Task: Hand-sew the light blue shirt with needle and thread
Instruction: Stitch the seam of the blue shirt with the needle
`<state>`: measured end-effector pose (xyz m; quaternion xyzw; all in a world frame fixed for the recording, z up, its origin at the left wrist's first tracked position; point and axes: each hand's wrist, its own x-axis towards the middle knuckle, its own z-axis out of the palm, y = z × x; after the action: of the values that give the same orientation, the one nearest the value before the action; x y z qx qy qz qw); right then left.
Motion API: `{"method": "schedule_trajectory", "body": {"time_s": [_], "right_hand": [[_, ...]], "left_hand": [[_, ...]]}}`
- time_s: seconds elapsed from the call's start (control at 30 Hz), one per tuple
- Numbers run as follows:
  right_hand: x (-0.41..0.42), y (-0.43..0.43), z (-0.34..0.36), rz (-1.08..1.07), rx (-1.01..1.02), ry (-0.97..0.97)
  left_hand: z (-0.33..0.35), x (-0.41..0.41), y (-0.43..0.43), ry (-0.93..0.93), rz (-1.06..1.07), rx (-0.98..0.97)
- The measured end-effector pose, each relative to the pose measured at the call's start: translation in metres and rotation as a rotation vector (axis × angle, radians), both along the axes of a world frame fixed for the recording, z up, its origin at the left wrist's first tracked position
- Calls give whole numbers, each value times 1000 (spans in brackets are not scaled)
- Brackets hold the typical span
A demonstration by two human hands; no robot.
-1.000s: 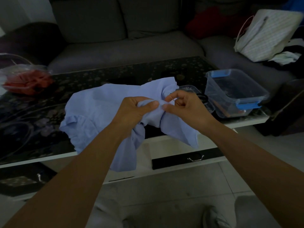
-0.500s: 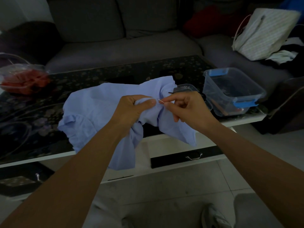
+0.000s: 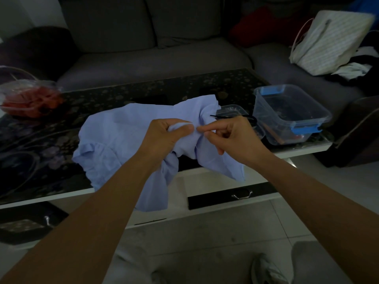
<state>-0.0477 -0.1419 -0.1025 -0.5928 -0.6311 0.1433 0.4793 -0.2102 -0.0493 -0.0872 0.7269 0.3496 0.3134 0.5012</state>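
Setting: dim living room; grey sofa (image 3: 155,58) across the top of the frame, coffee table (image 3: 127,95) with a dark floral top below it.

- Light blue shirt (image 3: 114,140): centre of frame, spread on the table, its near part hanging over the front edge.
- Left hand (image 3: 164,138): fingers curled round a bunched fold of the shirt, thumb pressed on top.
- Right hand (image 3: 235,138): thumb and forefinger pinched together at the cloth, just beside the left thumb; any needle too small to make out.
- Clear box (image 3: 291,115), blue clips: right of the shirt.
- Clear bag (image 3: 30,99), red contents: far left.
- Striped bag (image 3: 332,42): upper right, on the sofa.
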Motion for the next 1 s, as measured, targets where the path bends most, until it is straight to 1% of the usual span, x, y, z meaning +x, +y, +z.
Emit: {"method": "schedule_trajectory", "body": {"time_s": [0.13,0.2,0.27,0.33,0.43,0.6,0.77,0.9,1.0], "right_hand": [[0,0,0,-26,-26,-27],[-1,1,2,-37,-92,-31],[-2,1,5,-3,-194,44],[-3,1,9,44,-247,114],[-6,3,9,42,-258,112],[-10,6,7,-27,-247,88],[-10,8,5,-59,-210,80],[-7,8,6,-29,-214,124],[-5,7,6,-1,-219,155]], "left_hand": [[0,0,-1,18,6,25],[0,2,0,33,17,38],[-3,4,4,72,34,12],[-5,6,6,123,38,-25],[-5,5,5,107,24,98],[-7,4,6,114,78,151],[-5,5,5,135,86,143],[-2,3,4,128,79,168],[-2,0,4,114,59,149]]}}
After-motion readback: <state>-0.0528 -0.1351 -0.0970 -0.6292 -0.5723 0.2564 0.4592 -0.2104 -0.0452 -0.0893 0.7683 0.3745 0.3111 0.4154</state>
